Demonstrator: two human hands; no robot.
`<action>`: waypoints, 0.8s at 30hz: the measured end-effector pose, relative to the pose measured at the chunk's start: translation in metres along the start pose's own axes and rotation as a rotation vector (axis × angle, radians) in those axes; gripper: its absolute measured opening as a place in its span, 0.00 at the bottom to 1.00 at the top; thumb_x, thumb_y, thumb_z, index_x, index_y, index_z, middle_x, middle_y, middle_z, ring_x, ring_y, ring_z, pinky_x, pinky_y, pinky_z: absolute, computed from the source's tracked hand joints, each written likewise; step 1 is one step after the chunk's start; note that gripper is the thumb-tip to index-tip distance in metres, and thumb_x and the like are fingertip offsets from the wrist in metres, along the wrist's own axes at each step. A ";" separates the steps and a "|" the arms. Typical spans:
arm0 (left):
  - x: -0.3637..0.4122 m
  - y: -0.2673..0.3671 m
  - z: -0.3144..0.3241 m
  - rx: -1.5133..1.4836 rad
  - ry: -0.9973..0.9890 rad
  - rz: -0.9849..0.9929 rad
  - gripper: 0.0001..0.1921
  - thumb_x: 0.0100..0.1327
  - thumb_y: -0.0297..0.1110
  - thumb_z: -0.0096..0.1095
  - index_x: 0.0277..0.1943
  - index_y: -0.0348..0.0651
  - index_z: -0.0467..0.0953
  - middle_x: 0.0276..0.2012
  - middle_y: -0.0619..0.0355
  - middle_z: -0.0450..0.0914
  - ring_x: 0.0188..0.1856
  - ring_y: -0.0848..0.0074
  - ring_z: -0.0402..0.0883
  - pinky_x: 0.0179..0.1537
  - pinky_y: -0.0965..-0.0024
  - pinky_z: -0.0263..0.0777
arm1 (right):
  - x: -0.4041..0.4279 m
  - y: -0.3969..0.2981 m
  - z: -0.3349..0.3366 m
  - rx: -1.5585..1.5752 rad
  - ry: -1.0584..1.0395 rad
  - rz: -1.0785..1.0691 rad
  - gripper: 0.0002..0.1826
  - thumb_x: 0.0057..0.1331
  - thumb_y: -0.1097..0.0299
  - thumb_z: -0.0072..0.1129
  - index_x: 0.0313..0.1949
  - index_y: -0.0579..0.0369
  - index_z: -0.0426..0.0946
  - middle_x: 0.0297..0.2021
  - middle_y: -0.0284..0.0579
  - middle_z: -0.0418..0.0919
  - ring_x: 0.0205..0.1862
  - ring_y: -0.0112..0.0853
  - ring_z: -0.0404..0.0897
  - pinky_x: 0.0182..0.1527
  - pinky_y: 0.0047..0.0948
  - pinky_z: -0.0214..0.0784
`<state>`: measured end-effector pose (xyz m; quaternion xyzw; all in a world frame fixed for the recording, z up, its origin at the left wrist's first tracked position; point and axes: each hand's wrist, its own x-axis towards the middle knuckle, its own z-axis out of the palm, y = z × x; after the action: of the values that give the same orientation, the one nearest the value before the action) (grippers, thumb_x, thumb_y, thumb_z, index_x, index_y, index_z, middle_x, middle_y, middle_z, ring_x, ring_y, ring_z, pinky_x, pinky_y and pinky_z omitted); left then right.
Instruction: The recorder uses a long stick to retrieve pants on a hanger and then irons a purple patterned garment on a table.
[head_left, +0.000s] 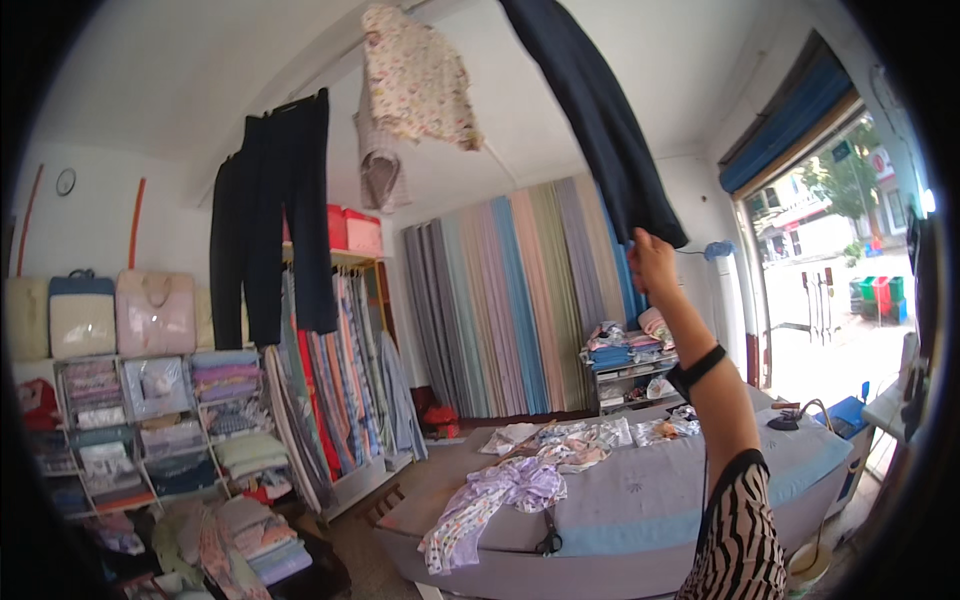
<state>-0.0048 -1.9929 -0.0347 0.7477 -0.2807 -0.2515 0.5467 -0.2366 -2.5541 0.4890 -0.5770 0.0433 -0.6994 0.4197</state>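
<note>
My right hand (654, 267) is raised at the right and grips the lower hem of a dark navy trouser leg (600, 112). The leg slants down from the top edge of the view, and its upper part is cut off. A black band circles my right wrist, below a bent-back hand. My left hand is out of view. Left of the held leg hang a floral cream garment (420, 79), a pale checked garment (382, 169) and a pair of dark trousers (274, 217).
Below stands a cloth-covered table (630, 495) with a crumpled lilac patterned fabric (499, 502), black scissors (551, 538) and an iron (784, 421). Curtain fabrics (517, 300) line the back wall. Shelves of folded textiles (165, 435) stand left; an open shutter doorway (817, 247) is right.
</note>
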 end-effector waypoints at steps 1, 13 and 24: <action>0.000 -0.005 -0.002 0.004 0.009 0.003 0.23 0.72 0.44 0.60 0.63 0.39 0.73 0.52 0.54 0.81 0.53 0.69 0.79 0.55 0.62 0.73 | 0.000 -0.003 0.007 0.015 0.008 0.015 0.24 0.74 0.48 0.50 0.26 0.54 0.71 0.13 0.31 0.63 0.08 0.23 0.59 0.09 0.27 0.48; 0.008 -0.020 -0.033 0.046 0.095 -0.014 0.21 0.73 0.46 0.58 0.61 0.41 0.76 0.51 0.57 0.82 0.50 0.71 0.79 0.52 0.64 0.73 | 0.005 0.001 0.074 0.111 -0.092 0.083 0.25 0.74 0.50 0.50 0.26 0.59 0.71 0.14 0.36 0.66 0.10 0.26 0.64 0.12 0.30 0.53; 0.007 -0.041 -0.051 0.050 0.134 -0.057 0.21 0.74 0.47 0.57 0.59 0.42 0.78 0.49 0.59 0.82 0.48 0.73 0.79 0.50 0.65 0.74 | -0.001 0.014 0.103 0.311 -0.254 0.171 0.24 0.71 0.50 0.54 0.24 0.56 0.68 0.13 0.33 0.61 0.10 0.24 0.59 0.13 0.30 0.49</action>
<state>0.0409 -1.9533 -0.0603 0.7839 -0.2281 -0.2093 0.5382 -0.1424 -2.5187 0.5145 -0.5829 -0.0696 -0.5812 0.5635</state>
